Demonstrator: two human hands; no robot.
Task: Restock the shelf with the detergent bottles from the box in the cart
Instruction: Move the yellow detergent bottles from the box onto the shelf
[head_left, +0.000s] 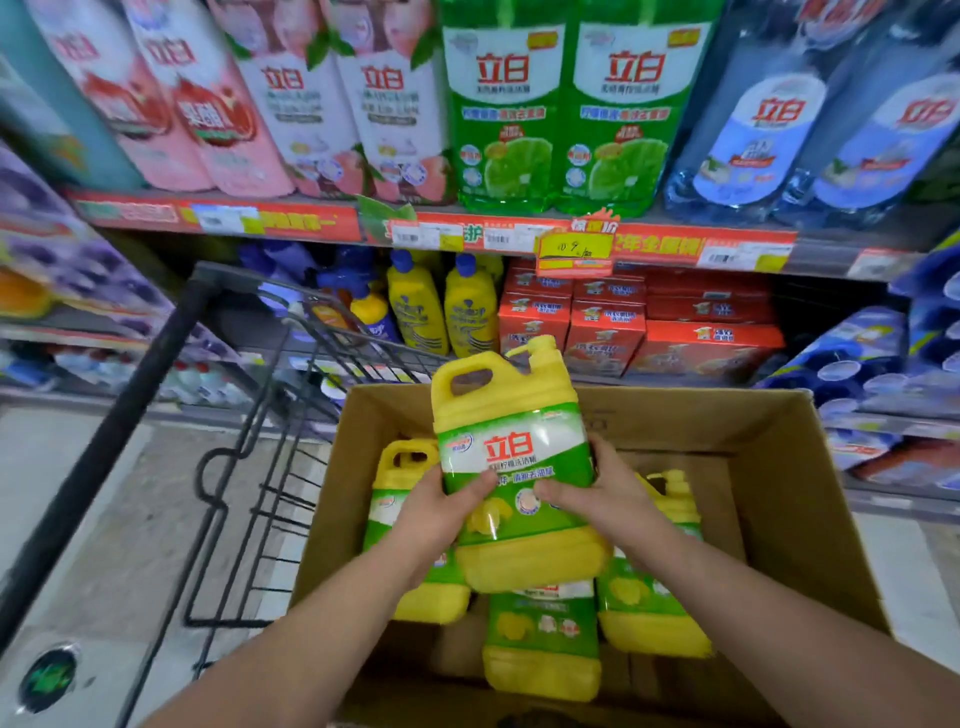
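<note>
Both hands hold one yellow detergent bottle (514, 462) by its green label. The left hand (441, 512) clasps the left side of it, thumb on the front, and the right hand (605, 493) clasps the right side in the same way, so each grip is closed on the bottle. The bottle is upright, a little tilted, and lifted above the cardboard box (779, 499); its base is clear of the bottles below.

In the box at least three more yellow bottles remain: one (400, 467) near the left wall, one (543, 639) lying at the near edge, and one (660, 587) towards the right side. The right half of the box looks empty. I think the task is in its middle: some bottles seem to be out already, but several are left, and the held one is not yet on the shelf.

The box sits in a wire cart (249, 467) with a dark handle (104, 457). Behind it, the lower shelf (841, 322) carries small yellow bottles with blue caps (441, 306) and red cartons (602, 322). The upper shelf edge (467, 234), with its price tags, hangs over this space, so the bottle must pass under it. I cannot see a free place for the bottle.
</note>
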